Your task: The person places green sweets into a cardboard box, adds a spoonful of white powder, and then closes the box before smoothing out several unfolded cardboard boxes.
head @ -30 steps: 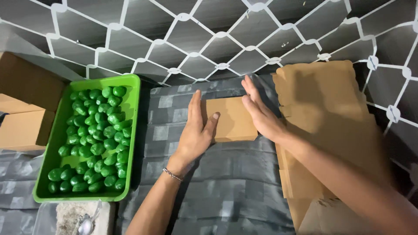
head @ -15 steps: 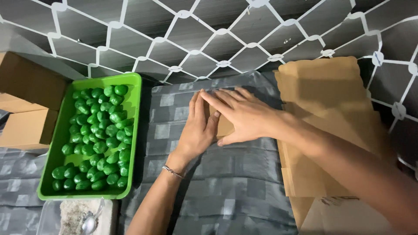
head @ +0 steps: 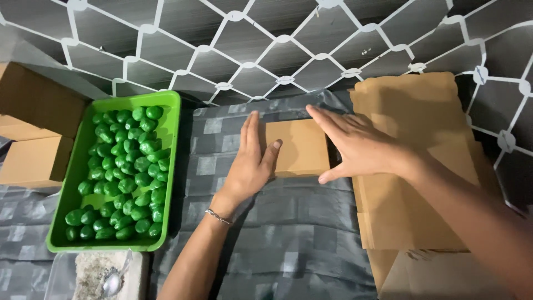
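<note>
A small flat brown cardboard piece [head: 297, 147] lies on a grey checked cloth [head: 277, 244]. My left hand [head: 250, 164] lies flat against its left edge, the thumb resting on the cardboard. My right hand [head: 361, 147] hovers over its right edge with fingers spread, the thumb at the lower right corner. Neither hand grips anything.
A green tray [head: 66, 205] full of small green round pieces sits to the left. Brown boxes [head: 33, 133] stand at far left. A stack of flat cardboard sheets [head: 422, 166] lies on the right. A clear container with powder and a spoon [head: 111, 280] sits at bottom left.
My right hand, which lay across the cardboard half a second ago, has drawn back to the right edge. The left hand has stayed at the left edge.
</note>
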